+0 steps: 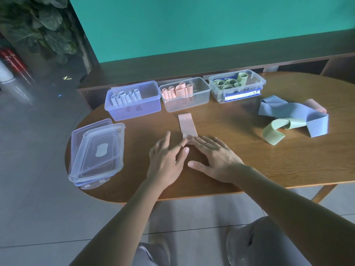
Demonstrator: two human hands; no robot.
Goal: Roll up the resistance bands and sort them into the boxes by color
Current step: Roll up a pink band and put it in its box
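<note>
A pink band (186, 125) lies flat on the wooden table (240, 169), its near end rolled under my fingertips. My left hand (167, 158) and my right hand (215, 158) lie side by side with straight fingers pressing on that rolled end. Three clear boxes stand in a row behind it: the left box (134, 110) with rolled blue bands, the middle box (192, 104) with rolled pink bands, the right box (217, 89) with rolled green bands. At the right lie loose bands: a blue one (284, 110), a green one (272, 132) and a pink one (315, 105).
Stacked clear lids (96, 152) rest at the table's left end, partly over the edge. A low wooden shelf (211, 64) runs behind the table below a teal wall. A potted plant (44, 25) stands at the far left.
</note>
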